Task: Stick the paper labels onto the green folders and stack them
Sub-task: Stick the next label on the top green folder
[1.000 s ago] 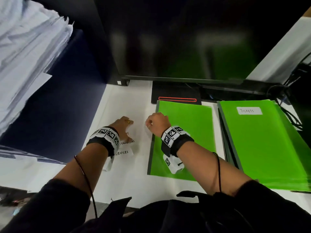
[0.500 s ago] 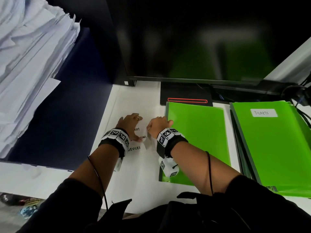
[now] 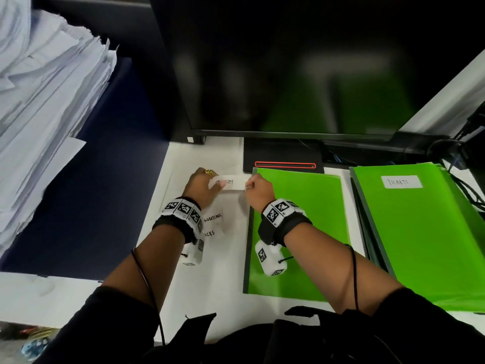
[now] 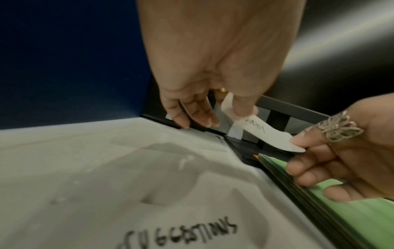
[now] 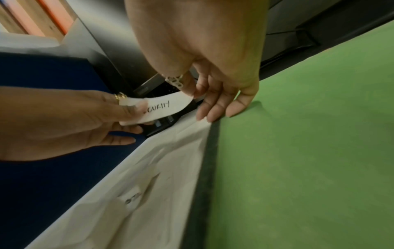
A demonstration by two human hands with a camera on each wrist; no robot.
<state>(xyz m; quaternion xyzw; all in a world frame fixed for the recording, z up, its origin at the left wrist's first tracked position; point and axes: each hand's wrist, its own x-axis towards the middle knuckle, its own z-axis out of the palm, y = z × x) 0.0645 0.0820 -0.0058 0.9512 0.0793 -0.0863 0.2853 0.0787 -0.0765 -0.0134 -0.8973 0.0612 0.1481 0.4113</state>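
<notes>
— What is lying nearest, under the wrists?

— A white backing sheet (image 3: 231, 227) is lying on the desk (image 3: 126, 290), with handwritten labels on it. One is reading "SUGGESTIONS" in the left wrist view; the left wristband is covering the start of the one below, so only "ICES" is showing.

— And the hands?

— They are holding one paper label (image 3: 232, 183) between them, lifted off the sheet. The left hand (image 3: 202, 186) is pinching its left end between thumb and forefinger, while its other fingers (image 4: 192, 114) are hanging loosely spread below, touching nothing I can make out. The right hand (image 3: 258, 190) is pinching the right end; its remaining fingers (image 5: 215, 107) are reaching down to the near-left corner of the green folder (image 3: 296, 232), though whether they are pressing on it I cannot tell.

— What is the label saying?

— The left thumb is hiding the first letters; "CURITY" is showing in the right wrist view. The strip is bowing between the two pinches.

— Where is it, relative to the folders?

— It is hanging just left of the unlabelled folder's far-left corner. Well to the right, a stack of green folders (image 3: 425, 237) is lying, its top one wearing a "TICKETS" label (image 3: 401, 182).

— Farther back?

— A dark monitor (image 3: 288, 64) is filling the rear, with blurred reflections, and a paper pile (image 3: 44, 106) is running off the left edge.
</notes>
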